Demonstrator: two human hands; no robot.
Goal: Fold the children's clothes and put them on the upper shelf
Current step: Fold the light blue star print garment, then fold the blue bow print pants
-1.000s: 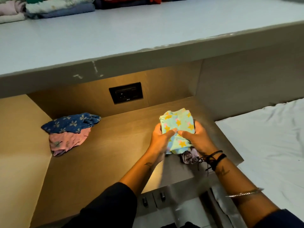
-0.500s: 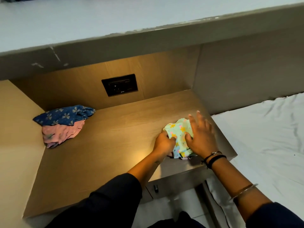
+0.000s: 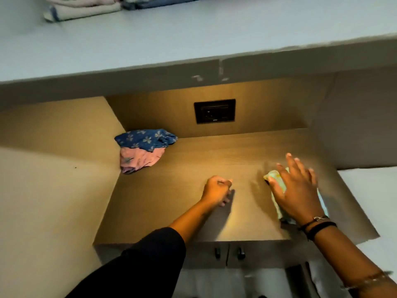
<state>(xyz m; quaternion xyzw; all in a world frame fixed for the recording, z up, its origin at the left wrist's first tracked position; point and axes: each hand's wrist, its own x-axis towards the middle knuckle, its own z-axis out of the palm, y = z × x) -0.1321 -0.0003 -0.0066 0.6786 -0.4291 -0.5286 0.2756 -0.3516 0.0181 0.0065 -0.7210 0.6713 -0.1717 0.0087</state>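
Above the wooden counter (image 3: 171, 203) the upper shelf (image 3: 193, 39) already holds folded clothes (image 3: 86, 7), and the left hand (image 3: 217, 190), fisted and empty, has just let go of the folded green garment (image 3: 277, 179), now pressed flat under the open right hand (image 3: 296, 190), seemingly ready for shelving.

Mint-green kids' garment (image 3: 277, 181) w/ yellow print lies folded small on the wooden lower surface (image 3: 193, 168), right side, mostly hidden (only its left edge and a strip at the right show). Blue butterfly-print piece (image 3: 146, 139) sits crumpled in the back-left corner atop a rumpled pink one (image 3: 139, 160). Folded clothes (image 3: 86, 7) rest on the grey upper shelf (image 3: 193, 33), far left.
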